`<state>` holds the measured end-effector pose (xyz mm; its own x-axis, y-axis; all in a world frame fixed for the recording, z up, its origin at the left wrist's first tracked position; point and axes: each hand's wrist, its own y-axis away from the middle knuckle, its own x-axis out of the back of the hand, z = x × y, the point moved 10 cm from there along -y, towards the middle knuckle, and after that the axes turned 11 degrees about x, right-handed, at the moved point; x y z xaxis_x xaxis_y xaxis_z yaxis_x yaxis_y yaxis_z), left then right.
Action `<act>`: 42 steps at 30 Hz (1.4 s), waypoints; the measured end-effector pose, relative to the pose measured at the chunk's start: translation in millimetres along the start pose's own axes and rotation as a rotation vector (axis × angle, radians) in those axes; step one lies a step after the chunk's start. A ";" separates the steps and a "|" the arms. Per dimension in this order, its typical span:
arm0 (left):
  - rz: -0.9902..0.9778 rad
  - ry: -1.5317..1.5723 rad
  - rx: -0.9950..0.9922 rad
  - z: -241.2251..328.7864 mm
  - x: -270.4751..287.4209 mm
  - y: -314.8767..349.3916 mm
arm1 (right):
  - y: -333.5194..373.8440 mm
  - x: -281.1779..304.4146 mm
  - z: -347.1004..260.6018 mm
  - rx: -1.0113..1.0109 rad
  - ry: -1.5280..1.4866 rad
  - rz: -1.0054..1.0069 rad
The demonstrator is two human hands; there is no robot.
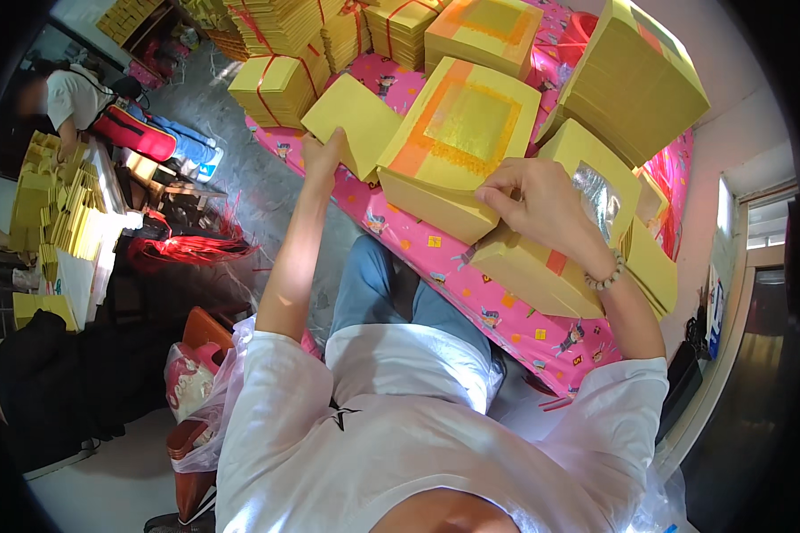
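A plain yellow paper sheet or thin sheaf [356, 124] is held at its near left edge by my left hand [323, 158], thumb on top. Just right of it stands a thick stack of yellow paper [444, 202], its top sheet bearing an orange band and a gold foil square. My right hand [547, 204], with a beaded bracelet at the wrist, is closed in a pinch at the near right corner of this stack. Beneath that forearm lies another yellow stack [529, 271] with a silvery foil patch on top.
The stacks rest on a pink patterned cloth [542, 338]. Red-tied yellow bundles [280, 89] stand at the back, and a tall stack [627, 84] leans at the right. At far left a person [80, 98] works by a table piled with yellow paper. Red strips [191, 244] hang nearby.
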<state>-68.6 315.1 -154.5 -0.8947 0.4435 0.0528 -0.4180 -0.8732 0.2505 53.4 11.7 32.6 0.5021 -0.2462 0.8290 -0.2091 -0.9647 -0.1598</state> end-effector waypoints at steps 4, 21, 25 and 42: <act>0.033 0.093 0.033 -6.5 6.7 8.3 | -0.6 3.0 6.6 -0.021 -0.109 0.067; -0.311 -0.139 -0.506 89.1 -49.2 150.3 | -2.8 -1.5 19.1 -0.154 -0.161 -0.050; -0.081 -0.411 -0.860 132.9 -48.8 187.7 | -0.5 1.3 24.2 -0.126 -0.199 0.048; -0.316 -0.177 -0.761 167.4 -86.4 167.2 | 11.7 73.1 37.5 -0.043 -0.347 0.626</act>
<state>-34.9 164.6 44.6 -0.7068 0.6592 0.2568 -0.6931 -0.5726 -0.4379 119.1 -21.0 71.2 0.5135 -0.7748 0.3687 -0.5745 -0.6297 -0.5230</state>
